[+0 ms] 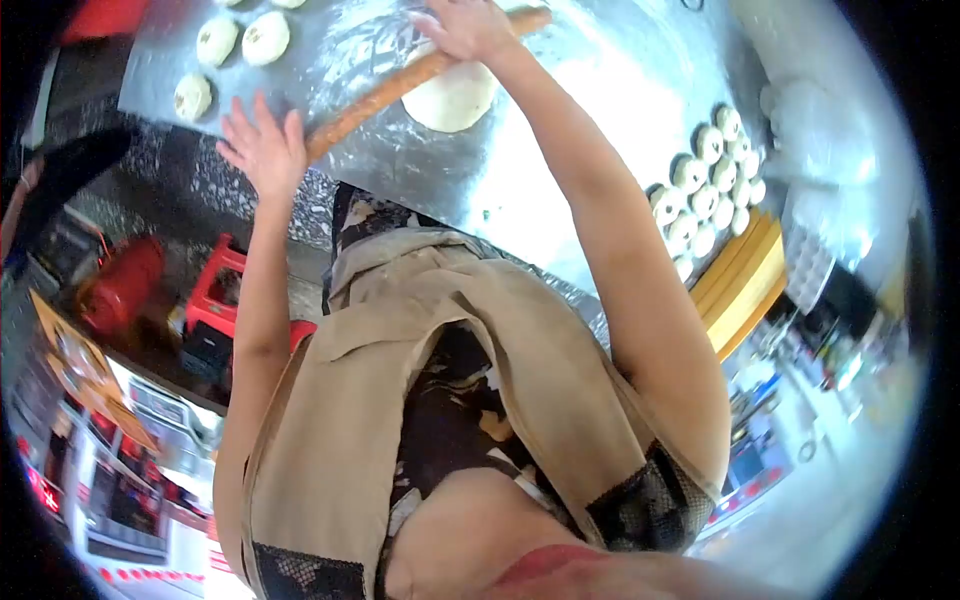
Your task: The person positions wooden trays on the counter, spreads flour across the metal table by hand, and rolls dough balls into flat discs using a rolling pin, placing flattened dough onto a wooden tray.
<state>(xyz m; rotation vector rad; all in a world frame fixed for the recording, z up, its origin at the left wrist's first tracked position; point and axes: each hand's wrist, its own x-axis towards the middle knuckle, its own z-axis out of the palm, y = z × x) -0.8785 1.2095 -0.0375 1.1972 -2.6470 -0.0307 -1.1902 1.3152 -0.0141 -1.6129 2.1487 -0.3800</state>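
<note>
A wooden rolling pin (385,92) lies slantwise across a flat round of pale dough (450,100) on a floury metal worktop (420,165). At the pin's lower left end, my left hand (265,145) is open with its fingers spread, its thumb side beside the wood. Near the upper right end, my right hand (468,28) rests over the pin with its fingers stretched out and apart. The palm's contact with the wood is hidden.
Filled dough rounds (265,38) sit at the upper left of the worktop. Many small dough pieces (708,185) stand at the right, beside stacked wooden boards (745,280). A red stool (215,285) and a red cylinder (122,285) are below left.
</note>
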